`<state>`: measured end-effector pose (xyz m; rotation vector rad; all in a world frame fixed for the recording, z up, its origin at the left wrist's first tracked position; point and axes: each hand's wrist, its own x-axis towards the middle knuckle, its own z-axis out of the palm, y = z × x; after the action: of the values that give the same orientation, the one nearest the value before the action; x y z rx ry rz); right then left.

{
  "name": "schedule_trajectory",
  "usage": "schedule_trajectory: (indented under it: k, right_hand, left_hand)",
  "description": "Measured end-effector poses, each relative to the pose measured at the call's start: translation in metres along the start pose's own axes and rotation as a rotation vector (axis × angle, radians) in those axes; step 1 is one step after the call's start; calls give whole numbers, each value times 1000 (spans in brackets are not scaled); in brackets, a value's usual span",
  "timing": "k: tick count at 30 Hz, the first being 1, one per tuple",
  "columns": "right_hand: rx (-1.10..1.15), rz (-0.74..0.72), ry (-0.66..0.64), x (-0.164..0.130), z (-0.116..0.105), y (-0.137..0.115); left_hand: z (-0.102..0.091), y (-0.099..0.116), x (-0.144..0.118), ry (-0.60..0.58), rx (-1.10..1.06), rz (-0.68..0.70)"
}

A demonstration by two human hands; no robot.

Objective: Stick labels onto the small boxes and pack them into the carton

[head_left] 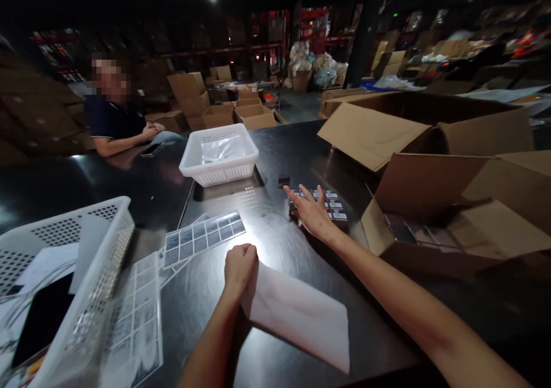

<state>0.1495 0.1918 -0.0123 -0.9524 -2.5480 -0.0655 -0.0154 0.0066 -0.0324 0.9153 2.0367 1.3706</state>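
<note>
My left hand (240, 267) is closed in a fist round one edge of a whitish sheet (301, 310), which slants down to the right over the table. My right hand (313, 211) is open, its fingers spread over a block of small dark boxes with white labels (336, 205). Those boxes stand in rows, partly hidden by the hand; whether the fingertips touch them I cannot tell. One small dark piece (283, 179) lies just beyond my fingers. Left of my fist lie printed label sheets (206, 236), with another label sheet (138, 313) nearer to me.
A white basket (123, 221) holding papers and a black phone-like object stands at left. Further back is a white crate (224, 173) with a plastic bag inside. Open cartons (434, 175) crowd the right side. Across the table sits a person (114, 115).
</note>
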Motion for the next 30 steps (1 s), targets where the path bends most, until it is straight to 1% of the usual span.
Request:
schedule_trajectory:
  k: [2, 4, 6, 8, 10, 12, 14, 15, 16, 17, 19, 20, 21, 23, 25, 26, 27, 30]
  right_hand:
    - [-19, 14, 8, -5, 4, -5]
    - [-8, 34, 36, -10, 3, -8]
    - [53, 2, 63, -16, 1, -13]
    - [166, -97, 119, -27, -1, -22]
    - [286, -233, 205, -42, -5, -36]
    - [380, -356, 286, -58, -12, -50]
    - [483, -437, 276, -71, -25, -59]
    - [556, -434, 246, -75, -34, -60]
    - [646, -396, 212, -78, -42, -59]
    - [752, -327, 188, -79, -51, -57]
    - [1005, -129, 198, -78, -64, -50]
    - [1133, -34, 214, -77, -69, -46]
    - [1250, 42, 202, -76, -71, -44]
    - [1427, 144, 96, -74, -73, -41]
    - [1492, 203, -50, -75, -70, -40]
    - [1496, 229, -103, -75, -69, -41]
    - [1489, 260, -139, -76, -67, -42]
    - [1468, 353, -193, -79, -64, -44]
  left_hand:
    - [1, 5, -2, -29, 50, -5]
    - [2, 8, -4, -57, 72, 1]
    - [4, 12, -5, -72, 67, 6]
    - [5, 15, -8, -56, 50, 34]
    - [6, 18, -10, -49, 34, 82]
    - [7, 20, -12, -93, 12, 124]
    - [8, 22, -15, -152, -34, 162]
    - [8, 22, -16, -161, -54, 188]
    - [8, 22, -18, -152, -62, 221]
    - [8, 22, -19, -131, -55, 259]
    - [8, 21, -22, -76, 2, 335]
    - [8, 21, -23, -60, 35, 373]
    - [8, 21, -24, -46, 60, 410]
    - [9, 19, -26, -34, 89, 473]
    - [10, 17, -27, -32, 113, 524]
    - [10, 17, -28, -37, 128, 546]
    - [11, 16, -28, -41, 146, 567]
    - [11, 15, -29, -57, 194, 662]
